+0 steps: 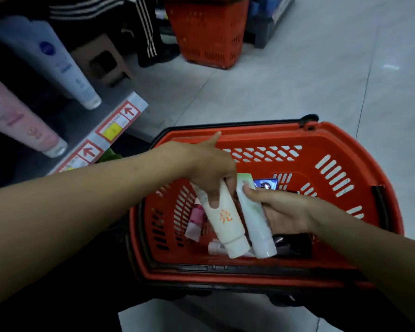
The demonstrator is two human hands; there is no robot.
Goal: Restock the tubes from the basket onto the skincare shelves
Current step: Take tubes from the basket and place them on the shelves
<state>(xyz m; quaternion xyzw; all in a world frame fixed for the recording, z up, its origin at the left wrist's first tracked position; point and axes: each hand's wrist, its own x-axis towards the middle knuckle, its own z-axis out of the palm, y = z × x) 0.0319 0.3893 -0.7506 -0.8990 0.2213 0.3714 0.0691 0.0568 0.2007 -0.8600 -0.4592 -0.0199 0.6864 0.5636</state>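
An orange basket (333,149) stands on the floor below me. My left hand (209,166) grips a cream tube with an orange mark (228,224), cap pointing down. Beside it my right hand (280,209) holds a pale green-white tube (256,221), also cap down. Both tubes hang over the basket's inside. A pink tube (195,219), a small white tube (215,248), a blue tube (265,184) and a dark item (295,245) lie in the basket. On the skincare shelf (127,111) at left stand a pale blue tube (55,61) and a pink tube (19,121).
Price labels with red arrows (115,125) run along the shelf's edge. A second orange basket (209,32) stands at the back, next to a person's dark striped trousers (141,27) and a cardboard box (103,61). Grey tiled floor (297,80) spreads to the right.
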